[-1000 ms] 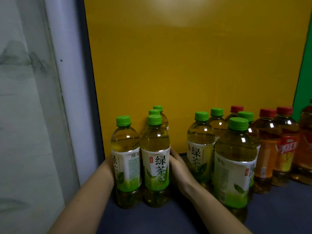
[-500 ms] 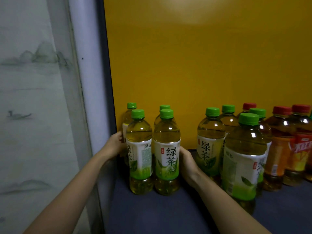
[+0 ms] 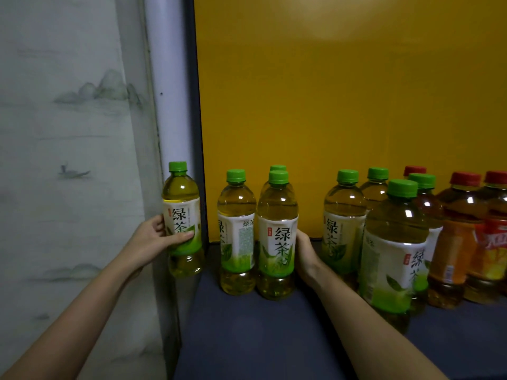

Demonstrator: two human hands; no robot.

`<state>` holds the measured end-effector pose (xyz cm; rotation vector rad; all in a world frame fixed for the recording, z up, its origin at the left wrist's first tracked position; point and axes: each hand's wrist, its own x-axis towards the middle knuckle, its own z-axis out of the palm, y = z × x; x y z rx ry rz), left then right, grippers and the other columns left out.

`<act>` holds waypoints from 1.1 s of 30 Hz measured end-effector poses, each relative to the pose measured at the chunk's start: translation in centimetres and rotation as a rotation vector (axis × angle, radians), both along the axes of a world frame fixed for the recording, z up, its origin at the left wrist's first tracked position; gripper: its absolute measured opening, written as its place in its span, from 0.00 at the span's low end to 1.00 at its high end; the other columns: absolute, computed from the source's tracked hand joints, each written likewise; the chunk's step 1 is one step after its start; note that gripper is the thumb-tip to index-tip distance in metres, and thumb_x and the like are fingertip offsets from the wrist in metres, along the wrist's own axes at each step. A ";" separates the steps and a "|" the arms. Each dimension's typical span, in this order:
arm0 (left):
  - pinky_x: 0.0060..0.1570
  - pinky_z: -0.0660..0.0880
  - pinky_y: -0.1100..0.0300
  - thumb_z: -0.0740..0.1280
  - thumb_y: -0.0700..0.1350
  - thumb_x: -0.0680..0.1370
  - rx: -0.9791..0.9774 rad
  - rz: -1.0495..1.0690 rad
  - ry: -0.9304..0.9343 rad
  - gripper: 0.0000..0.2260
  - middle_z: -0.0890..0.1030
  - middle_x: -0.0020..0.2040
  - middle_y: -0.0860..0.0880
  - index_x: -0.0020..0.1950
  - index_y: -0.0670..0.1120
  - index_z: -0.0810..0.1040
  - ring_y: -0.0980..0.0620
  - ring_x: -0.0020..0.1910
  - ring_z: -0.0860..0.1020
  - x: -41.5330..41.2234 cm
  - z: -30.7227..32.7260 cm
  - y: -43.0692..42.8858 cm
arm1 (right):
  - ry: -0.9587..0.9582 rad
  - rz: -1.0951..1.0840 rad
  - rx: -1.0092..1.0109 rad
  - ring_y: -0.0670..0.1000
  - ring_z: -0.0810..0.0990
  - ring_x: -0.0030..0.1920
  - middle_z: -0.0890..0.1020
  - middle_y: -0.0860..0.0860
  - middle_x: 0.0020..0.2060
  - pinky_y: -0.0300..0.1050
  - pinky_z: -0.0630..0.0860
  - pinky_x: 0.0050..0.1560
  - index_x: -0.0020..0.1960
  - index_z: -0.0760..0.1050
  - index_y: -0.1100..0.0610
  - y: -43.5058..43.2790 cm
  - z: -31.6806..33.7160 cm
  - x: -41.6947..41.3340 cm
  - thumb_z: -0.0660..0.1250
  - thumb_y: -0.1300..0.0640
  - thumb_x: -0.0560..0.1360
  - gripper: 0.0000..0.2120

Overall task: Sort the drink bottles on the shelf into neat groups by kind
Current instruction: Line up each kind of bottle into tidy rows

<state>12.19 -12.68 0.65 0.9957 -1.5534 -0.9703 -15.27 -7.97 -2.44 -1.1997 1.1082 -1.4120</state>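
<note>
Head view: our left hand grips a full, probably heavy green-tea bottle mid-label at the shelf's left edge; our right hand touches the front bottle, grasp hidden.

Only the cap of the rear green-cap bottle shows; the rightmost red-cap bottle is cut by the edge
</note>
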 end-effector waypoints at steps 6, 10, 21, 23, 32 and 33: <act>0.41 0.79 0.67 0.81 0.46 0.56 -0.048 -0.034 -0.016 0.26 0.84 0.44 0.53 0.51 0.48 0.76 0.58 0.44 0.82 1.5 0.3 2.2 | -0.002 -0.150 0.032 0.58 0.80 0.56 0.82 0.57 0.53 0.55 0.76 0.57 0.60 0.75 0.60 -0.5 -0.5 -0.3 0.59 0.55 0.76 0.16; 0.40 0.78 0.69 0.80 0.61 0.41 -0.088 -0.029 -0.031 0.42 0.84 0.45 0.56 0.52 0.48 0.77 0.59 0.44 0.82 1.9 0.7 3.7 | -0.037 -0.223 0.025 0.53 0.79 0.47 0.80 0.53 0.50 0.42 0.75 0.36 0.63 0.71 0.57 0.0 -0.3 -0.2 0.61 0.58 0.75 0.16; 0.59 0.74 0.53 0.80 0.59 0.51 -0.138 -0.032 -0.162 0.34 0.81 0.54 0.52 0.53 0.53 0.76 0.54 0.54 0.79 1.2 2.0 7.5 | -0.143 -0.419 -0.011 0.58 0.75 0.60 0.77 0.56 0.60 0.54 0.70 0.61 0.66 0.67 0.58 1.2 -0.2 -1.6 0.67 0.63 0.70 0.25; 0.60 0.74 0.51 0.80 0.56 0.54 -0.144 -0.037 -0.159 0.31 0.81 0.54 0.51 0.53 0.53 0.76 0.53 0.55 0.79 1.0 2.3 8.0 | -0.107 -0.457 -0.007 0.59 0.72 0.62 0.75 0.57 0.63 0.56 0.67 0.64 0.68 0.63 0.58 1.2 -0.4 -1.8 0.66 0.64 0.71 0.27; 0.47 0.78 0.66 0.79 0.63 0.46 -0.123 -0.099 -0.081 0.40 0.83 0.51 0.56 0.55 0.50 0.78 0.57 0.51 0.81 -0.9 1.0 10.2 | 0.337 -0.449 -0.025 0.57 0.59 0.73 0.61 0.58 0.73 0.58 0.58 0.72 0.75 0.45 0.59 2.0 -1.8 -1.7 0.67 0.61 0.74 0.39; 0.46 0.78 0.67 0.79 0.63 0.46 -0.115 -0.105 -0.086 0.40 0.83 0.51 0.57 0.55 0.50 0.77 0.58 0.51 0.81 -1.1 0.7 10.5 | 0.374 -0.464 -0.033 0.57 0.58 0.74 0.60 0.58 0.73 0.58 0.57 0.73 0.75 0.44 0.59 2.2 -1.9 -1.6 0.67 0.60 0.74 0.39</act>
